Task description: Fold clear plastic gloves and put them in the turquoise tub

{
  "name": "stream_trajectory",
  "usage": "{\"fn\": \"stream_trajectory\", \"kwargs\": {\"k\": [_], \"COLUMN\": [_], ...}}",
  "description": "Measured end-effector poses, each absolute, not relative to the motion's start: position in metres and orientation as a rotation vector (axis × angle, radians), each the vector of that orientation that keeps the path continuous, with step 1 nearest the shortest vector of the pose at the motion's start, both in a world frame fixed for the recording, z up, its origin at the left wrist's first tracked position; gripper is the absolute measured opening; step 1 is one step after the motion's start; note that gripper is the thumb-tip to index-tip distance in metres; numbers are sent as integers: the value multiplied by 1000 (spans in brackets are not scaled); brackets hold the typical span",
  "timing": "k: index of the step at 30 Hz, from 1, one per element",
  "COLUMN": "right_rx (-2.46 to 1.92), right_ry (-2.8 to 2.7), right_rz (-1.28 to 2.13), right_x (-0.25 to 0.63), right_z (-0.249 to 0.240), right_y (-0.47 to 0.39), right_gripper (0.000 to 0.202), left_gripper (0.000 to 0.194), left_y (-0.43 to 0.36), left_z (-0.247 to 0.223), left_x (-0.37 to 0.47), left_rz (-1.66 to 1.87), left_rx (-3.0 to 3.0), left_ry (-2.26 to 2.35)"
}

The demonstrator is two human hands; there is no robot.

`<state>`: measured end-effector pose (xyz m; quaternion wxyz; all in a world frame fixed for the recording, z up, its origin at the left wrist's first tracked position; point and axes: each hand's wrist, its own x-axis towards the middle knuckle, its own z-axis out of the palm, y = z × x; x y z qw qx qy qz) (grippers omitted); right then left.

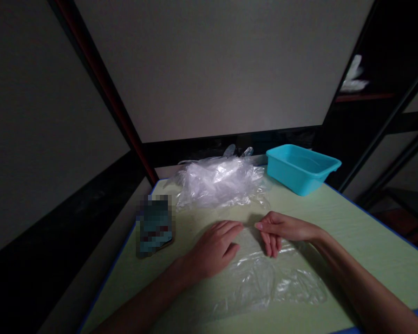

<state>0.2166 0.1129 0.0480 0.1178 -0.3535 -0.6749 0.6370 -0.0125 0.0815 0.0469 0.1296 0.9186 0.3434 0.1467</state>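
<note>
A thin, clear plastic glove lies spread and crinkled on the table between and below my hands. My left hand rests palm down at its upper left, fingers stretched out and thumb apart, with the fingertips at the plastic's top edge. Opposite it, my right hand is turned on its side, thumb pressed to the curled index finger at the upper edge of the glove. The other right fingers curl down over the film. Just beyond both hands sits a loose heap of clear plastic gloves.
A turquoise plastic basin stands at the back right of the pale green table, which has a blue edge. A blurred-out flat object lies near the left edge. Behind the table rises a light panel.
</note>
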Motion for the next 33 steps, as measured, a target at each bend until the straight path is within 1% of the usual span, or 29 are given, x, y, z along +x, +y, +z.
{"fn": "stream_trajectory", "kwargs": {"k": [3,12,25,33], "right_rx": [-1010,-1028,-1046,-1020], "right_ry": [-1981,-1979,-1960,-1946], "right_rz": [1887,1890,1913,1946], "right_x": [215,211,214,215], "right_z": [45,47,42,45], "right_y": [112,111,113,113], "right_gripper": [60,60,58,55], "left_gripper": [48,60,63,65], "left_y": [72,73,92,93], "left_z": [52,42,44,49], "left_x": [-6,-6,-56,-67], "left_rz": [353,146,18,50], "left_rx": [2704,2753,2734,2716], "left_ry": [948,888,1034,1095]}}
